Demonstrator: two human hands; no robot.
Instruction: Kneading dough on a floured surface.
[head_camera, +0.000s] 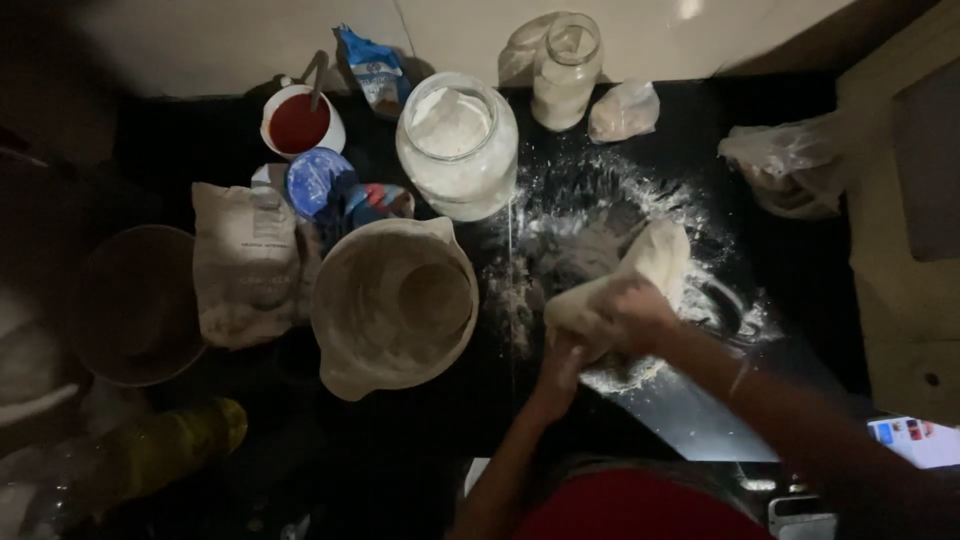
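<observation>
Both hands (600, 335) on dough (640, 275), nr flour sack (245, 260)

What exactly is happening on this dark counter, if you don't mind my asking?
A person is working a pale, elongated lump of dough on the floured black countertop. The right hand grips it from above; the left hand supports its near end. A large cream mixing bowl and a flour-filled glass jar stand beside.

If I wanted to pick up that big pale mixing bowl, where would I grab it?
Take the mixing bowl by its rim at the near edge, coming from the front. The rim is wide and open, with lips at the far corners, and that side is free, while a flour bag crowds its left.
</observation>
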